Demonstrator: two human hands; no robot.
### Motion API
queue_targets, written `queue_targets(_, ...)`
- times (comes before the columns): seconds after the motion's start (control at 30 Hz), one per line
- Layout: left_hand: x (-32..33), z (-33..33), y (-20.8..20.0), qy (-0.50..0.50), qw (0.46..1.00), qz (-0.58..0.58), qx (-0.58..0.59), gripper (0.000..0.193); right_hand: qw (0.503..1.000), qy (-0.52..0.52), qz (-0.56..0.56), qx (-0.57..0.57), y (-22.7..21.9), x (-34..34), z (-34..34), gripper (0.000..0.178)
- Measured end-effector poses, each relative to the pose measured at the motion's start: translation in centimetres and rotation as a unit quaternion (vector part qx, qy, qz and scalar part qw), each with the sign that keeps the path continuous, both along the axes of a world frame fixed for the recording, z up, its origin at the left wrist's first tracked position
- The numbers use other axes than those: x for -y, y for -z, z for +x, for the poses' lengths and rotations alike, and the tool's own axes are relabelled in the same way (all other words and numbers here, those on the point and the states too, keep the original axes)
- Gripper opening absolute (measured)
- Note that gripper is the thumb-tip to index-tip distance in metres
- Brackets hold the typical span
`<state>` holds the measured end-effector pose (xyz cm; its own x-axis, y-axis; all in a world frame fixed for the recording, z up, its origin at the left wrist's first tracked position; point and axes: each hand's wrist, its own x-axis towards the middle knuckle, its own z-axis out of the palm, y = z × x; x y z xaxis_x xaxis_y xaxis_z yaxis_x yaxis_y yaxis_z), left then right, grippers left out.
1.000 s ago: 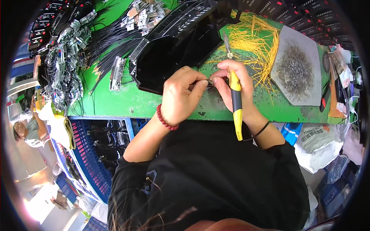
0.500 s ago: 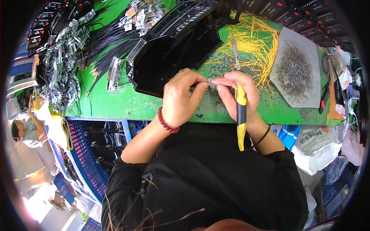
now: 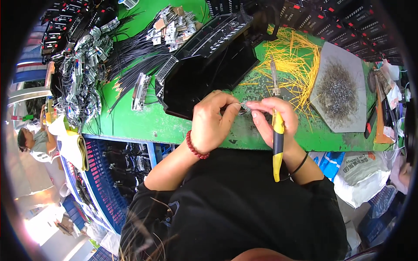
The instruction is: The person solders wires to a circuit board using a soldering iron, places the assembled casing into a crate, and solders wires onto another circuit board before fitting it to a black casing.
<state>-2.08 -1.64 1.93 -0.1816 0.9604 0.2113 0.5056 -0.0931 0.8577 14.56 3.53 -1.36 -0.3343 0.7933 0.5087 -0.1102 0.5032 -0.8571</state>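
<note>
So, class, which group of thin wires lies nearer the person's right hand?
The thin yellow wires, scattered beyond the right hand; the thin black wires lie bundled farther left.

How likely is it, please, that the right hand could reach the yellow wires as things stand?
Probably yes: the yellow wires lie just beyond the right hand, and nothing seems to block the way. However, the yellow-handled tool it holds points toward them, so its grip may be hampered.

Lettering on black panels, shell, grey bag
</note>
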Motion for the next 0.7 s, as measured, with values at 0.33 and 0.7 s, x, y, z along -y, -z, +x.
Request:
queue_targets(0.33, -0.28, -0.15, 0.21, -0.007, 1.0, 0.013, -0.004, 0.005, 1.0, -0.009, -0.016, -0.016, 0.61, 0.18, -0.4, 0.034)
queue_targets(0.7, 0.0, -0.17, -0.03, 0.011, 1.0, -0.003, -0.01, 0.005, 0.998, 0.002, -0.037, -0.041, 0.8, 0.04, -0.15, 0.031)
